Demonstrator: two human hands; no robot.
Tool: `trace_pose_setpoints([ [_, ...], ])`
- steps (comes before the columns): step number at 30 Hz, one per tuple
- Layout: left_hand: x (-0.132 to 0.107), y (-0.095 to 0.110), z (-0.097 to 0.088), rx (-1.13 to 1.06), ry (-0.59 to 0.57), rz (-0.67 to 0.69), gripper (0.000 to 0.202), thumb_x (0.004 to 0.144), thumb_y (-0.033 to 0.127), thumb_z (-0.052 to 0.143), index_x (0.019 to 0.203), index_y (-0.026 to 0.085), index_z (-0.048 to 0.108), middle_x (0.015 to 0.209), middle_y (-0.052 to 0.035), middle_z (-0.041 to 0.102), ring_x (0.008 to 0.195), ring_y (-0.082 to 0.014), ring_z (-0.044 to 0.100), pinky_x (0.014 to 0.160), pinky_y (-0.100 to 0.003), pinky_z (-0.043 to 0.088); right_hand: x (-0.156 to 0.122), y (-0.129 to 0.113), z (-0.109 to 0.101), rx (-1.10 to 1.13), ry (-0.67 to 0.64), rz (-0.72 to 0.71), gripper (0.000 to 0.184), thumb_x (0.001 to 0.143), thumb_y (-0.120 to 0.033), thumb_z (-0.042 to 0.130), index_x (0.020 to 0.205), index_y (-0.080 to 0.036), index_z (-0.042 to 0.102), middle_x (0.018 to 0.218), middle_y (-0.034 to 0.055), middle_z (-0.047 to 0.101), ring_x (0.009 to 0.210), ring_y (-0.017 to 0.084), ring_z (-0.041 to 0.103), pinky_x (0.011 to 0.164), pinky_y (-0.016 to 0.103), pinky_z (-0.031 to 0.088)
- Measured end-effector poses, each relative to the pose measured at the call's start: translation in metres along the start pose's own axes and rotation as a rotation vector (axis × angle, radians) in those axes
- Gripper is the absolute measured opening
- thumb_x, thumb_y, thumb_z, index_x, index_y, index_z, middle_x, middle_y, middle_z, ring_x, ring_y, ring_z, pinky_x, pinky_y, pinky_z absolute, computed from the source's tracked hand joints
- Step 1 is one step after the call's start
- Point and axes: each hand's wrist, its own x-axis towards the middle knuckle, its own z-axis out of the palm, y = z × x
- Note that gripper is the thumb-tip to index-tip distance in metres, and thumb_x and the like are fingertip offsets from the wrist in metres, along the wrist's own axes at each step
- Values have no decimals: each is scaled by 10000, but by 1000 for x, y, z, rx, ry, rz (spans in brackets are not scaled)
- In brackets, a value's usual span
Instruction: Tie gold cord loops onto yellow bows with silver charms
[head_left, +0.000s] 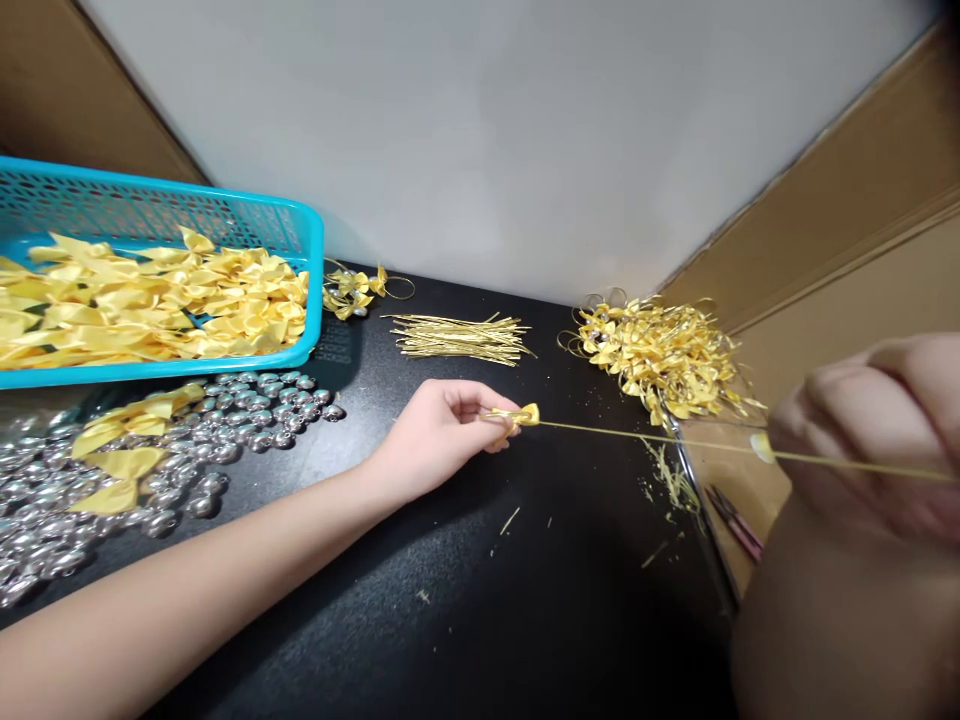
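Note:
My left hand (457, 435) is out over the middle of the black table, its thumb and fingers pinching a small yellow ribbon bow (530, 413). A thin gold cord (645, 437) runs taut from the bow to the right. Close to the camera at the right edge, my right hand (877, 430) is curled into a fist, large and partly cut off by the frame. The cord passes across its fingers and on out of view; the exact grip point is hidden. Just beyond my left hand lies a bundle of cut gold ties (461, 338).
A turquoise basket (319, 290) of yellow bows (150, 300) stands at left, with silver beads (255, 410) before it. Finished-looking bows with loops (660, 350) are heaped at the right edge, near cord scraps (671, 480) and a pink-handled tool (735, 525). A pale wall (480, 150) rises behind.

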Motion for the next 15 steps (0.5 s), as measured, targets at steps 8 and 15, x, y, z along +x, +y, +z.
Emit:
trace_pose_setpoints([
  [8,7,-4,-2,-10,46,-87,75,672,55,667,625,114,679,581,7,682,487,-59,538,540,-189,454,42,20,15,210,-418,-101,154,671,-299,826,759,-412,767,358,-68,405,231,61,319,153,184,192],
  [15,12,-6,-5,32,69,-151,71,694,71,668,637,111,683,595,-3,689,486,-61,544,537,-189,464,35,26,23,217,-315,-31,189,677,-208,825,746,-375,770,468,-63,583,314,64,480,265,150,406],
])
